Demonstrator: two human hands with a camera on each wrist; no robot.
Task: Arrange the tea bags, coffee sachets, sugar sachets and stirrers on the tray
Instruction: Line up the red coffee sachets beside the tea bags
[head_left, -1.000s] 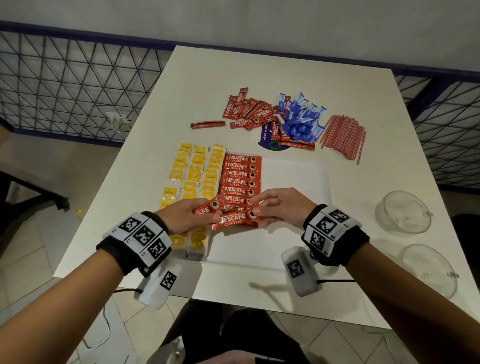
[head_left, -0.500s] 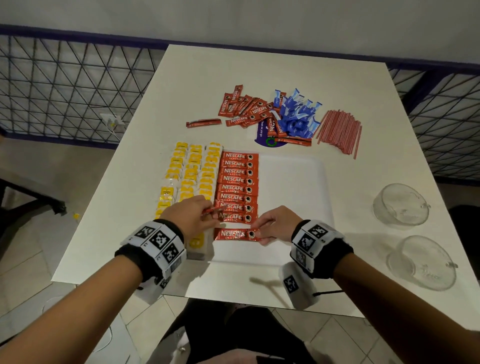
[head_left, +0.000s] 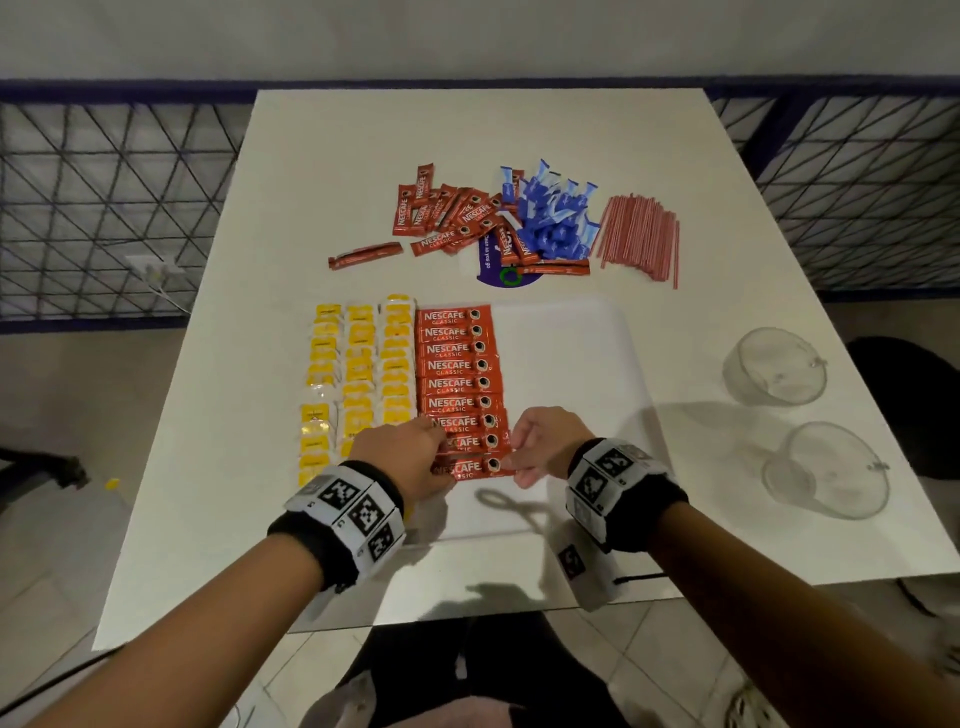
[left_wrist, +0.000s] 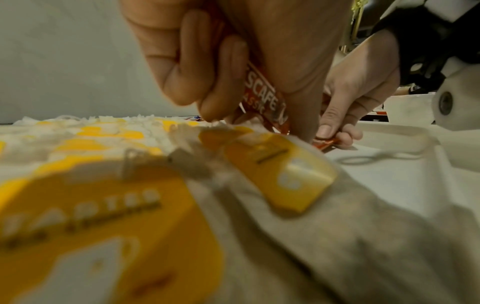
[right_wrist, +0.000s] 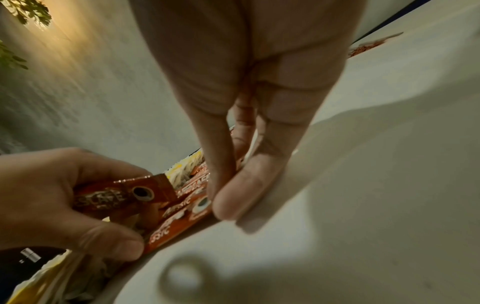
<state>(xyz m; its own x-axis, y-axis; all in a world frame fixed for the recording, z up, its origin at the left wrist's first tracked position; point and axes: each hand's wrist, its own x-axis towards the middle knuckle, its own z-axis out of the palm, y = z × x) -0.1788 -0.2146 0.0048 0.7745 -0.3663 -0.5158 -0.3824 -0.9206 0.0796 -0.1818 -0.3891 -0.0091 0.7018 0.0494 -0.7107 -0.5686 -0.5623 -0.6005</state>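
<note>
A white tray (head_left: 566, 364) holds three columns of yellow tea bags (head_left: 358, 364) and one column of red coffee sachets (head_left: 454, 366). Both hands are at the column's near end. My left hand (head_left: 410, 452) grips a spare red coffee sachet (left_wrist: 262, 96), which the right wrist view also shows in that hand's curled fingers (right_wrist: 122, 197). My right hand (head_left: 540, 441) pinches the right end of the nearest sachet (head_left: 470, 467), which lies flat on the tray (right_wrist: 187, 209). Loose coffee sachets (head_left: 447, 213), blue sugar sachets (head_left: 556, 218) and red stirrers (head_left: 641, 234) lie beyond the tray.
Two clear glass bowls (head_left: 774, 366) (head_left: 826, 470) stand on the table to the right of the tray. The tray's right half is bare white. Black mesh railings run along both sides of the table, and the near table edge is just behind my wrists.
Both hands came down and toward me from over the column. A sachet held up between them a second ago now lies at the column's near end, and the right hand has shifted to its end.
</note>
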